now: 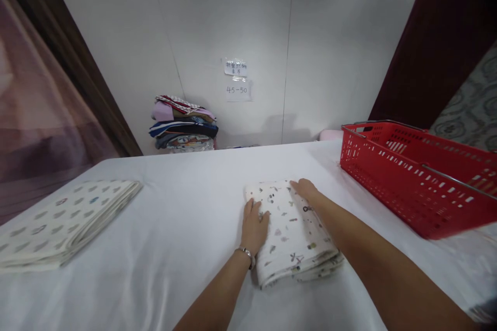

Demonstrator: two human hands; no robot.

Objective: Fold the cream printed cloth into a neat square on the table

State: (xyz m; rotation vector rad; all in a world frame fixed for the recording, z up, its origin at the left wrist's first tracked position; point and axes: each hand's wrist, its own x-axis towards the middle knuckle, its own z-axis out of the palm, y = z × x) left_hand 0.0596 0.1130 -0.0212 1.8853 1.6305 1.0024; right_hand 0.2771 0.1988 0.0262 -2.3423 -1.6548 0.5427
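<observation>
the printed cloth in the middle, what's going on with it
A person's left hand lies on the left side of the folded printed cloth, and the right hand is at its far right corner. Another folded cloth lies off to the left; a red basket stands on the right.

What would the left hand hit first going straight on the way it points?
The white folded cloth with small printed figures, already touching the left hand. Beyond its far edge, probably the smooth white table covering, then the pale grey wall; depth is unclear.
</observation>
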